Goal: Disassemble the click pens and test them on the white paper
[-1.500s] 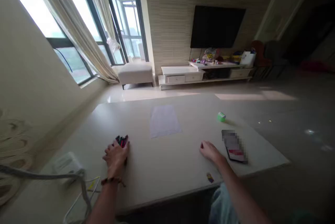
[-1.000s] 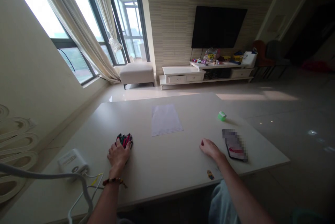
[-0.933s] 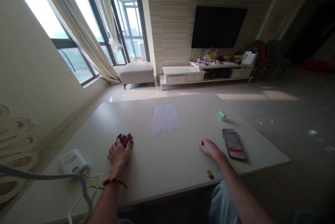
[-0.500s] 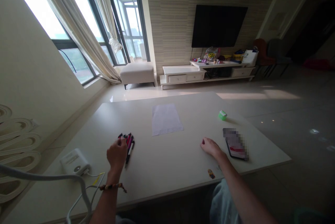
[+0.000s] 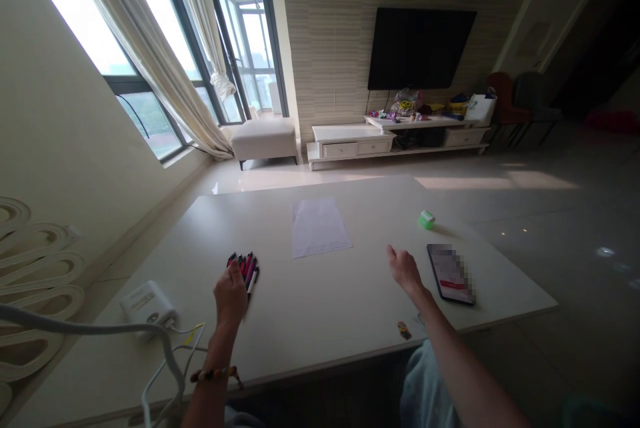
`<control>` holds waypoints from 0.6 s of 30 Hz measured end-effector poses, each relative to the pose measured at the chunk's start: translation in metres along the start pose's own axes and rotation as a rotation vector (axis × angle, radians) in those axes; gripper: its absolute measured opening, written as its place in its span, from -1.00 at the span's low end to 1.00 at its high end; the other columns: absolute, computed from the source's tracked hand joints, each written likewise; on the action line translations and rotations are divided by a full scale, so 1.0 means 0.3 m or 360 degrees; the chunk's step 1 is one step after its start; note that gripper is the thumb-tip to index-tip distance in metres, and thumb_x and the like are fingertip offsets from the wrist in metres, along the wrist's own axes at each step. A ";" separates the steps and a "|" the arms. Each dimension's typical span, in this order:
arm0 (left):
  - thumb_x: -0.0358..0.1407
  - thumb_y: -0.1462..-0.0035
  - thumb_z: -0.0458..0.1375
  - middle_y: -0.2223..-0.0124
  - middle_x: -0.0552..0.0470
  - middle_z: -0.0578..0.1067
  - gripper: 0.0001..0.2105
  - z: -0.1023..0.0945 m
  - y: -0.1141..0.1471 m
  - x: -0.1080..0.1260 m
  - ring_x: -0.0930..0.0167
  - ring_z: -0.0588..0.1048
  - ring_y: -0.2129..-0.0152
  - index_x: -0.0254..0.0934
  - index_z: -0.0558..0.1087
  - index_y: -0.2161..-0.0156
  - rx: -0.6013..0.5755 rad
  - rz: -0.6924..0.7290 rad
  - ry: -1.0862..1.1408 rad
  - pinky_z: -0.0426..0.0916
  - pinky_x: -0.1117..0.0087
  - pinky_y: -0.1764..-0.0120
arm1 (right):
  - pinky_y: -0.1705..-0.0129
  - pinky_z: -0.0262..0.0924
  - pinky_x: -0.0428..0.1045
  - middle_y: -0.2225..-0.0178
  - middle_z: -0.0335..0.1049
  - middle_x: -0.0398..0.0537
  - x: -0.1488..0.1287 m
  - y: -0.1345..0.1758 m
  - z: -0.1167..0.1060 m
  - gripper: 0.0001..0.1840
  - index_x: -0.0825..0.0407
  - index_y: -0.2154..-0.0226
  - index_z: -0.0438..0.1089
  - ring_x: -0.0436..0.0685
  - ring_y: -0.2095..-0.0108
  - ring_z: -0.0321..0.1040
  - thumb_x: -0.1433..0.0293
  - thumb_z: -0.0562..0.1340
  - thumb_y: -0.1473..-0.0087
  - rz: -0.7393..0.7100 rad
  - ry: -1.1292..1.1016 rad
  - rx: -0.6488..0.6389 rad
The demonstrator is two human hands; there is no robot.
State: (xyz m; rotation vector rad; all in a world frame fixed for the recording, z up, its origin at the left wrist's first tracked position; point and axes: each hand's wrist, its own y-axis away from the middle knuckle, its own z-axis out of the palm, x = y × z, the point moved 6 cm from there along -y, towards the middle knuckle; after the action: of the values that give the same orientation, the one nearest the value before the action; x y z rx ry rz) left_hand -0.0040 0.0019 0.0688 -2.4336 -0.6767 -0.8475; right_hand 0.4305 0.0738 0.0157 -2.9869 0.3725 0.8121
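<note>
My left hand is closed, thumb side up, just at the near left side of a bunch of pens. The pens lie on the white table, with dark, red and pink barrels and one with a white barrel; the hand partly covers them. My right hand is curled into a fist with the thumb uppermost, held over the table's right part, with nothing visible in it. Between and beyond the hands lies a white sheet of paper.
To the right are a phone, a small green-and-white box and a cartoon sticker near the front edge. At left stands a white plug-in adapter with cables; a thick grey cable crosses the lower left.
Both hands have turned from palm-down to thumb-up. The left has drawn slightly nearer and right; the right has risen slightly. The pens and paper stay in place.
</note>
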 end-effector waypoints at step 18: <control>-0.18 -0.02 0.10 0.32 -0.13 0.53 -0.81 0.115 0.002 -0.120 0.18 0.48 0.33 -0.20 0.48 0.33 -0.0504 -0.0020 -0.0756 0.28 0.29 0.33 | 0.04 0.02 -0.01 0.12 0.36 0.05 -0.114 -0.036 0.123 -0.64 0.05 0.10 0.38 0.18 0.10 0.21 0.30 0.12 -0.05 -0.0558 -0.0052 -0.0010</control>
State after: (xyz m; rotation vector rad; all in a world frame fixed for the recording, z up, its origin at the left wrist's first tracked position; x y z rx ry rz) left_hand -0.0135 0.0107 0.0207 -2.9605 -0.7694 -0.3971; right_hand 0.3861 0.0951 0.0005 -2.9122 -0.1529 0.8203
